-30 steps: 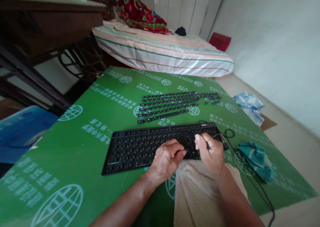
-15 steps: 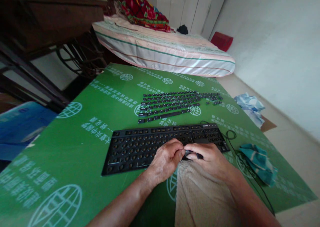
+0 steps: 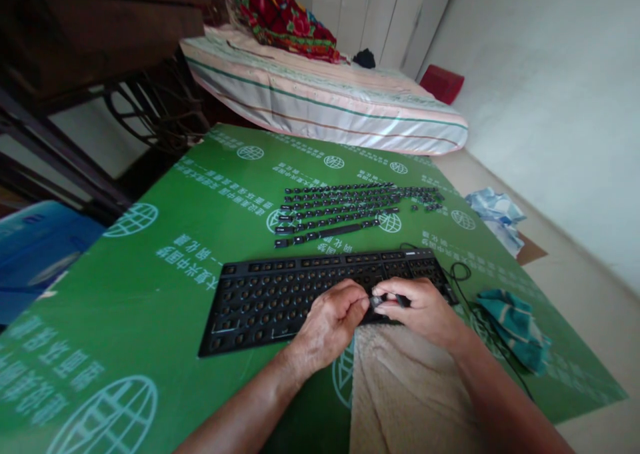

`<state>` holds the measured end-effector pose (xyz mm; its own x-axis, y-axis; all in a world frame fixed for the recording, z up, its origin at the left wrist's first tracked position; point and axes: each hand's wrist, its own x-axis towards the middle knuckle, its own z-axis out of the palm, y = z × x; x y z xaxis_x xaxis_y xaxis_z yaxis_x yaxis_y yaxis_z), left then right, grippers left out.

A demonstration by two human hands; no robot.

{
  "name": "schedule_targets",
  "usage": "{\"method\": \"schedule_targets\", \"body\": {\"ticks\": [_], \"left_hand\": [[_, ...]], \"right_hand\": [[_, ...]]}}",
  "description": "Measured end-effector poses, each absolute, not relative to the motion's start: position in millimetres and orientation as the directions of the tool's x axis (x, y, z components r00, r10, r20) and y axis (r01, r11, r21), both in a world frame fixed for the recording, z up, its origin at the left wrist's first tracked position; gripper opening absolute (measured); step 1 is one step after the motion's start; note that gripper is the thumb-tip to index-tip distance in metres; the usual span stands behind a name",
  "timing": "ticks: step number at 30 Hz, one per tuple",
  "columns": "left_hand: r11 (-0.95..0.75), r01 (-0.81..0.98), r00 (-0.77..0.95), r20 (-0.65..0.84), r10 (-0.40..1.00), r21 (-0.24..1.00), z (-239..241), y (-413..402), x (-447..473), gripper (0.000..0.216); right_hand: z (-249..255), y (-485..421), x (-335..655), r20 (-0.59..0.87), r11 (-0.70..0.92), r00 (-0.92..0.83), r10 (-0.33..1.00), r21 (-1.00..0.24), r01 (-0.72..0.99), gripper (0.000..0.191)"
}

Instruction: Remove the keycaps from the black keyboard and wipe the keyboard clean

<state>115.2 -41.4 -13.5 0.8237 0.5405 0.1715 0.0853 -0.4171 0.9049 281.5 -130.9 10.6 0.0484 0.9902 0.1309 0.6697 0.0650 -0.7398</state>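
Green board (image 3: 200, 254): flat under everything, extends well past both hands on all visible sides. Bed (image 3: 320, 97) with striped cover: beyond the board's far edge, well ahead of the hands. Beige cloth (image 3: 400, 381): on the near side of the hands, between the forearms, partly under the right one. Black keyboard (image 3: 270, 294): directly under and ahead of the hands, long side running left-right, most of it left of the left hand. Round key sockets exposed there, caps off. Loose keycaps (image 3: 340, 213): laid out in rows ahead of the hands, past the keyboard, long bar in the nearest row. Teal cloth (image 3: 515, 327): right of the right hand, apart from it. Left hand (image 3: 333, 317): closed, thumb and forefinger pinched by a small grey-black piece. Right hand (image 3: 425, 307): fingers curled, gripping a black object (image 3: 403, 301), fingertips also at that piece. Cable (image 3: 463, 294): loops right of the right hand. Small grey-black piece (image 3: 376, 301): between both sets of fingertips, over keyboard; can't tell what it is.
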Motion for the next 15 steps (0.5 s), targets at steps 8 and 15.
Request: {"method": "schedule_targets", "body": {"ticks": [8,15], "left_hand": [[-0.424,0.096,0.814,0.174,0.554,0.901,-11.9,-42.2,115.0,0.023],[-0.448,0.100,0.809,0.189,0.557,0.888,-10.9,-41.8,115.8,0.023]], "right_hand": [[11.3,-123.3,288.4,0.040,-0.047,0.135,0.990,-0.807,0.589,0.010],[14.3,-95.0,347.3,-0.008,-0.149,0.250,0.968,-0.821,0.551,0.019]]}}
